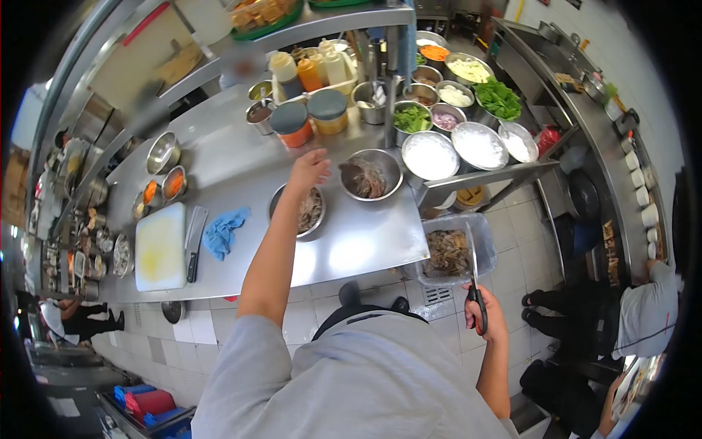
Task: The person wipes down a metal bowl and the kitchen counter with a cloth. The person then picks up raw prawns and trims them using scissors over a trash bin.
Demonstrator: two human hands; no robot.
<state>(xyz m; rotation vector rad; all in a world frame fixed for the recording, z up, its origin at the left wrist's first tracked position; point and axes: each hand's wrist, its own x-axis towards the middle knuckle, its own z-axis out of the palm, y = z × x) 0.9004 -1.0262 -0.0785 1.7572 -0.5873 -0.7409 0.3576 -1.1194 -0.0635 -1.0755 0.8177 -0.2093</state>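
My left hand [311,170] is over the steel table [351,245], its fingers apart, between two steel bowls. Below its wrist, partly hidden by my forearm, is a bowl of greyish pieces [311,212]. To its right stands another steel bowl [371,175] with similar greyish and reddish pieces. My right hand [484,311] is closed around the dark handle of long-bladed scissors [479,298], held upright in front of a lined bin [479,241] full of brownish scraps.
On the table's left lie a white cutting board [161,245], a knife [194,241] and a blue cloth [225,231]. Sauce tubs [291,124] stand behind. Bowls of vegetables [499,101] fill the back right. Another person [647,307] is at the far right.
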